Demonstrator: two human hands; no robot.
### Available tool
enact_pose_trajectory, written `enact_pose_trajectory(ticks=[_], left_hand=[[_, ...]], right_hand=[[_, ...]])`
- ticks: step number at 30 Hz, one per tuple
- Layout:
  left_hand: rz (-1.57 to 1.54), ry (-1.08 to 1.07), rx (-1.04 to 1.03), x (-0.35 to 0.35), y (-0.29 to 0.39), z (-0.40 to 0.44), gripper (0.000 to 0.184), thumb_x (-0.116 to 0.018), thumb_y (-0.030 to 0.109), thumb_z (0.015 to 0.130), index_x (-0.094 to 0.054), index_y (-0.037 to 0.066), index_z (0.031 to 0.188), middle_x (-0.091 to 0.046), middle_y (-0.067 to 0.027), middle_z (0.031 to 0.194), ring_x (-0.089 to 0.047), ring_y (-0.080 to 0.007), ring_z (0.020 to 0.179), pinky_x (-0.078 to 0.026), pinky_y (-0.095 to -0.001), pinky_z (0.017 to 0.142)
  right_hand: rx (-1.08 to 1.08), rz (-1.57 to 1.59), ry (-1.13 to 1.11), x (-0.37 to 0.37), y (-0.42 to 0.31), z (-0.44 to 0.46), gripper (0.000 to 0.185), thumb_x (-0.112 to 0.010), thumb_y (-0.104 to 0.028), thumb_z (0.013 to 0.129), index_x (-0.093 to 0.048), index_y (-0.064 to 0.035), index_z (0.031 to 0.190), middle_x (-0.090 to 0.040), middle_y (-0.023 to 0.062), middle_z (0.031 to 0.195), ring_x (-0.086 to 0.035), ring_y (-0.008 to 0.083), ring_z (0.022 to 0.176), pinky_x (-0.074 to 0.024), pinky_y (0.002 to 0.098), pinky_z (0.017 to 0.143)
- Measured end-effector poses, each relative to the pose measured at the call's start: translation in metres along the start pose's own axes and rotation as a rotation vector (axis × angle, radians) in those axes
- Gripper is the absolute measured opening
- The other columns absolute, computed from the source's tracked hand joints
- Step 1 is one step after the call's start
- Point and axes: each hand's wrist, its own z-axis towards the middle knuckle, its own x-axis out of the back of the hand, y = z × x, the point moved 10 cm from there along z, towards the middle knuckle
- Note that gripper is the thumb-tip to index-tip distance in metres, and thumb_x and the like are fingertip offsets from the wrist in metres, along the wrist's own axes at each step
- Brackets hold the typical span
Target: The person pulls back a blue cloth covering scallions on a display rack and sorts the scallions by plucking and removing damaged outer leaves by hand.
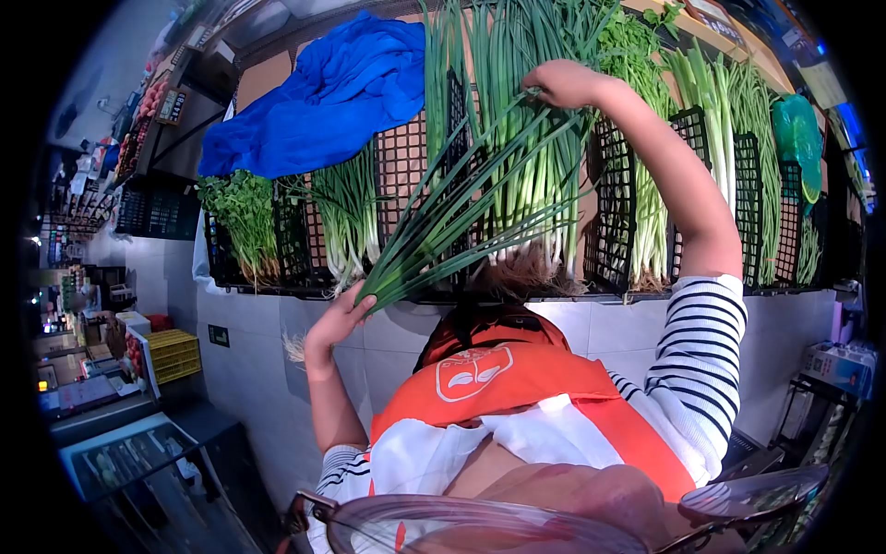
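My left hand (340, 319) is wrapped round a bunch of scallions (415, 249) near the white ends, and their roots stick out below the wrist. The long green leaves fan up and to the right. My right hand (563, 85) is closed on scallion leaves near their tips, above a black crate. In that crate stands a thick row of scallions (531, 198), white stalks and brown roots toward me. Exactly which leaves the right fingers pinch is partly hidden.
A blue cloth (323, 97) covers the upper left crates. Leafy herbs (242, 217) and thinner scallions (343, 212) lie below it. On the right are celery-like greens (651, 212), long green beans (761, 185) and a green bag (798, 138). A yellow crate (173, 355) stands at left.
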Motion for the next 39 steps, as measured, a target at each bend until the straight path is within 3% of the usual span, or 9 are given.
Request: enact_pose_trajectory(ticks=[8,11,19,20,23,26,36,37,39], left_hand=[[0.016,-0.021,-0.024,-0.003,0.005,0.003,0.027,-0.042,0.022,0.094,-0.045,0.003,0.113,-0.045,0.0011,0.068,-0.040,-0.0070,0.058,-0.037,-0.0217,0.054],[0.053,-0.047,-0.032,-0.006,0.007,0.006,0.029,-0.041,0.023,0.094,-0.044,0.003,0.115,-0.045,0.0009,0.069,-0.041,-0.0070,0.058,-0.037,-0.0219,0.054],[0.044,-0.042,-0.011,-0.001,-0.005,0.003,0.032,-0.041,0.024,0.094,-0.042,0.004,0.119,-0.047,0.0001,0.070,-0.043,-0.0076,0.061,-0.039,-0.0219,0.056],[0.041,-0.054,-0.014,-0.001,-0.004,0.003,0.032,-0.041,0.024,0.094,-0.042,0.004,0.119,-0.048,-0.0001,0.071,-0.043,-0.0078,0.061,-0.039,-0.0219,0.056],[0.029,-0.082,-0.014,-0.002,-0.009,0.004,0.031,-0.042,0.023,0.094,-0.042,0.004,0.119,-0.049,-0.0005,0.073,-0.044,-0.0081,0.062,-0.039,-0.0222,0.056],[0.001,-0.080,-0.009,-0.004,-0.004,0.004,0.031,-0.042,0.022,0.093,-0.043,0.003,0.118,-0.049,-0.0009,0.074,-0.045,-0.0084,0.063,-0.040,-0.0228,0.056],[-0.095,-0.126,-0.031,-0.011,-0.004,0.006,0.041,-0.054,0.013,0.087,-0.041,0.002,0.123,-0.051,0.0010,0.082,-0.045,-0.0069,0.066,-0.040,-0.0227,0.056],[-0.089,-0.124,0.005,-0.011,-0.006,0.005,0.044,-0.057,0.011,0.084,-0.041,0.002,0.124,-0.051,0.0017,0.084,-0.044,-0.0063,0.068,-0.039,-0.0219,0.057],[-0.078,-0.120,0.073,-0.010,-0.009,0.004,0.052,-0.063,0.005,0.078,-0.041,0.002,0.124,-0.051,0.0032,0.088,-0.044,-0.0052,0.071,-0.039,-0.0204,0.058]], right_hand=[[-0.132,0.235,0.240,0.020,0.020,-0.029,0.032,-0.051,-0.024,0.079,-0.062,-0.0010,0.098,-0.062,0.0187,0.095,-0.059,0.0332,0.088,-0.0447,0.0407,0.082],[-0.271,0.509,0.436,0.006,0.053,-0.029,0.028,-0.047,-0.022,0.080,-0.060,0.0028,0.084,-0.061,0.0176,0.078,-0.058,0.0264,0.074,-0.0455,0.0362,0.071],[-0.439,1.541,0.986,0.047,0.162,-0.104,0.019,-0.047,-0.022,0.087,-0.056,-0.0083,0.078,-0.042,-0.0052,0.059,-0.032,0.0050,0.048,-0.0304,0.0211,0.052],[-0.437,1.607,0.985,0.056,0.165,-0.119,0.009,-0.051,-0.012,0.082,-0.056,-0.0059,0.077,-0.055,0.0019,0.063,-0.048,0.0092,0.050,-0.0383,0.0221,0.046],[-0.404,1.649,1.256,0.098,0.139,-0.164,0.009,-0.051,-0.010,0.077,-0.056,-0.0086,0.070,-0.056,0.0007,0.063,-0.052,0.0111,0.055,-0.0439,0.0223,0.049],[-0.056,1.827,1.120,0.093,0.166,-0.178,0.005,-0.051,-0.010,0.076,-0.054,-0.0067,0.074,-0.057,0.0039,0.068,-0.055,0.0140,0.059,-0.0482,0.0266,0.055],[0.091,2.195,0.862,0.006,0.133,-0.261,0.015,-0.049,-0.018,0.085,-0.053,-0.0059,0.077,-0.048,0.0006,0.059,-0.047,0.0165,0.051,-0.0431,0.0294,0.056],[-0.005,2.098,0.856,0.011,0.109,-0.263,0.019,-0.048,-0.023,0.089,-0.056,-0.0080,0.079,-0.041,-0.0055,0.058,-0.030,0.0041,0.047,-0.0304,0.0199,0.051],[-0.503,1.712,1.112,0.000,0.091,-0.301,0.029,-0.058,-0.036,0.079,-0.059,-0.0077,0.074,-0.036,-0.0070,0.051,-0.028,0.0065,0.045,-0.0243,0.0249,0.048]])
